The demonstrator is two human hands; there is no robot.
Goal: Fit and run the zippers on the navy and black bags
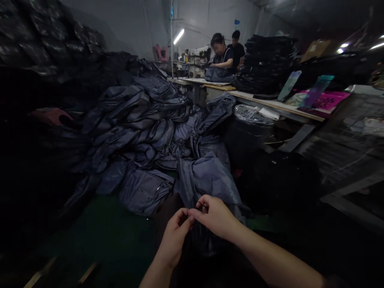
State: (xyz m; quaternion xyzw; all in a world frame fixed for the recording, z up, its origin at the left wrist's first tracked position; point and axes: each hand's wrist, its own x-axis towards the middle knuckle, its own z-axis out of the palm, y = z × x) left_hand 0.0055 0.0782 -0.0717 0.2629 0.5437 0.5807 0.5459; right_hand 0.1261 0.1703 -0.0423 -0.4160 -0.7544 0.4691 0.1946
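A dark navy nylon bag [210, 180] is held up just ahead of both hands, its fabric hanging down below them into shadow; the left hand [175, 236] is curled nearly shut, its fingertips [188, 216] pinched together just beside the right hand, though what is gripped there is too small to be told; the right hand [214, 216] is also nearly closed, with a thin dark piece [201, 205] pinched between finger and thumb, its exact kind hidden by its size and the dim light. Far ahead of the hands, a heap of similar navy bags [144, 136] is spread over the floor; to the right of that heap, beyond the hands, a long counter [270, 105] is lined with a tall stack of black bags [264, 64]; a clear plastic sheet [250, 114] is bunched below the counter's near edge; at the far end of the counter, a co-worker [222, 54] is seated with a navy bag [217, 75].
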